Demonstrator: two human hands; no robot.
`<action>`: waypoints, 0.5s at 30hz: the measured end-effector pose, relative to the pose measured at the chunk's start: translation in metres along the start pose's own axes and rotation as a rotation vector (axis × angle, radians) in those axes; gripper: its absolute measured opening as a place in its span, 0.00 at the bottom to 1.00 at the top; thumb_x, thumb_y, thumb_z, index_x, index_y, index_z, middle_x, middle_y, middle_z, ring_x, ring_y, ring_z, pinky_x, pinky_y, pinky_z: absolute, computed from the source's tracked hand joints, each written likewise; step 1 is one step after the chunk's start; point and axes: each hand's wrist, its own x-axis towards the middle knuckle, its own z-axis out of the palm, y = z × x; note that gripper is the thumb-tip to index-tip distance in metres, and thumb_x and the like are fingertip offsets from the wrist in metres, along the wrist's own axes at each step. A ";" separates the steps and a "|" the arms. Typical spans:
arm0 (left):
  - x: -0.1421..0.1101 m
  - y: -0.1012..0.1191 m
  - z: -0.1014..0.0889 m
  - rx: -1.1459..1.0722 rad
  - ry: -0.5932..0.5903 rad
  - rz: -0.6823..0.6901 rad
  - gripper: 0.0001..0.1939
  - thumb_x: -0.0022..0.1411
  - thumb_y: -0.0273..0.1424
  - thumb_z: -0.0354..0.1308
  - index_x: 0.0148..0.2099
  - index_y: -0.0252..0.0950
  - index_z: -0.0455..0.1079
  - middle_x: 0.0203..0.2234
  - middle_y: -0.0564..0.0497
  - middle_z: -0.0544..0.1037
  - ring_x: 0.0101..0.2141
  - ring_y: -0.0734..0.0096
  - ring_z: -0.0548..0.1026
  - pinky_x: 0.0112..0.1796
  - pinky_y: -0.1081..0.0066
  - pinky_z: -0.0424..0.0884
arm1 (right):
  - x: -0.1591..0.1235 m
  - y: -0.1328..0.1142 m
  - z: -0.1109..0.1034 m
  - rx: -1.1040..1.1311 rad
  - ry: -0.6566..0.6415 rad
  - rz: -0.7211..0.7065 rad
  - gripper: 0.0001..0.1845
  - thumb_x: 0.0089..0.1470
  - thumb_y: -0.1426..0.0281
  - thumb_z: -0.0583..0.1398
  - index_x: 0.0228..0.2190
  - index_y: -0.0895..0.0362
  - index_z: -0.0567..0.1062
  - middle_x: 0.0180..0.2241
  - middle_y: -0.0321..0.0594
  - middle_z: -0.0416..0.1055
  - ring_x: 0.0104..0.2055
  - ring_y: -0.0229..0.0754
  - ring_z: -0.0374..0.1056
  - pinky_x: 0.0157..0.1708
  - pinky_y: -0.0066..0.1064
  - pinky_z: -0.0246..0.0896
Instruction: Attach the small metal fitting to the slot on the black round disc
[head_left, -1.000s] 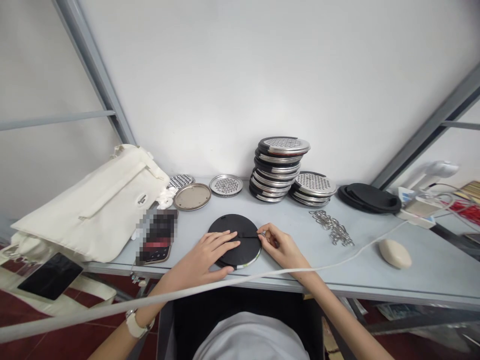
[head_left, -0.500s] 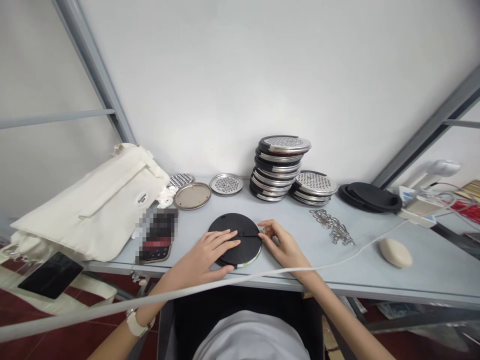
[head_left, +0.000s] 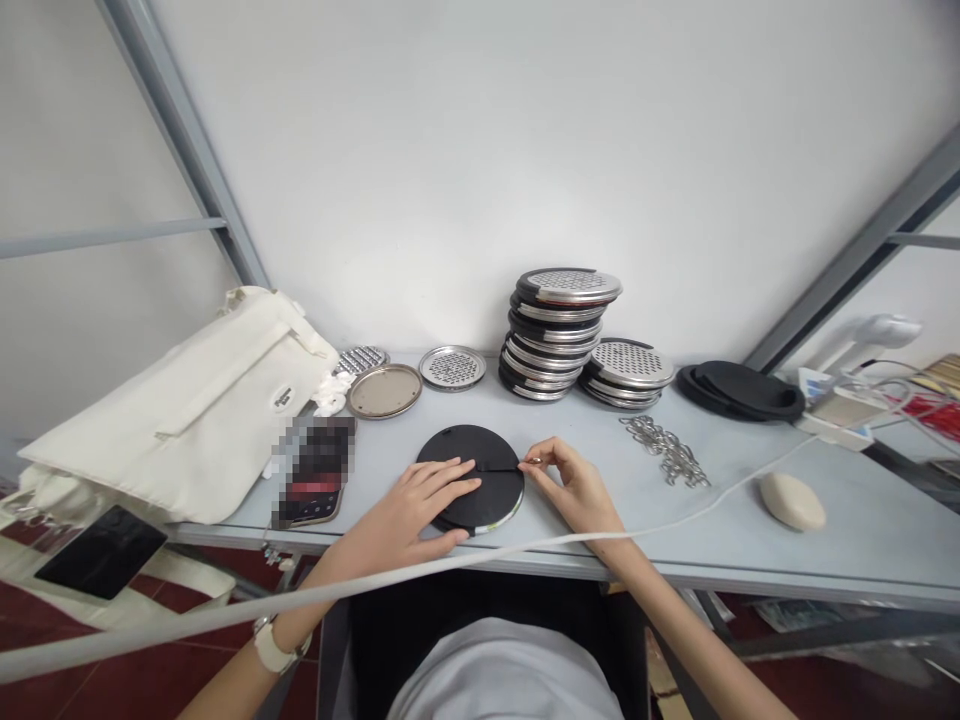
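We look down on one pale grey surface [head_left: 862,540] set against a white wall. Largest on it is one cream cloth bag [head_left: 187,410], slumped over the left edge, its lower part cut off from view. One white cable [head_left: 705,510] runs across the front edge and blocks part of our arms.

At the back edge stand two stacks of round metal strainer lids: a tall stack [head_left: 555,335] and a low stack [head_left: 626,375] just beside it on the right; we cannot count the lids in either. To the right lies one pile of black rubber rings [head_left: 739,392], number unclear. Left of the stacks lie one loose perforated lid [head_left: 452,367], one plain round tray [head_left: 385,391], and a grater-like piece [head_left: 361,359] partly hidden by the bag.

One black disc [head_left: 472,478] lies at the middle of the front edge. Our left hand [head_left: 409,510] rests flat on it, fingers spread. Our right hand [head_left: 574,490] pinches one small metal clip [head_left: 532,461] at the disc's right rim, thumb and forefinger closed on it.

One phone [head_left: 315,472] is blurred out. One heap of metal clips [head_left: 667,455] is too tangled to count. One oval soap-like lump [head_left: 793,501] sits toward the right edge.
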 end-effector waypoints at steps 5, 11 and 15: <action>0.000 0.000 0.001 0.004 0.001 -0.001 0.27 0.65 0.37 0.53 0.64 0.45 0.53 0.63 0.51 0.55 0.62 0.61 0.53 0.58 0.60 0.54 | -0.001 0.003 -0.001 -0.015 0.005 -0.003 0.08 0.55 0.64 0.60 0.31 0.55 0.74 0.33 0.40 0.74 0.36 0.43 0.69 0.40 0.35 0.63; 0.000 -0.001 0.001 0.005 -0.007 -0.004 0.28 0.64 0.37 0.54 0.64 0.46 0.53 0.63 0.52 0.55 0.62 0.61 0.52 0.58 0.60 0.53 | -0.002 -0.006 -0.003 -0.058 -0.019 -0.017 0.09 0.58 0.63 0.57 0.31 0.55 0.73 0.32 0.41 0.73 0.34 0.42 0.66 0.37 0.33 0.61; 0.000 -0.001 0.000 0.004 -0.010 -0.006 0.27 0.65 0.37 0.53 0.64 0.45 0.53 0.63 0.52 0.54 0.62 0.62 0.52 0.58 0.61 0.52 | -0.003 -0.010 -0.004 -0.085 -0.006 -0.003 0.10 0.61 0.63 0.54 0.32 0.55 0.70 0.29 0.38 0.68 0.29 0.40 0.62 0.34 0.31 0.59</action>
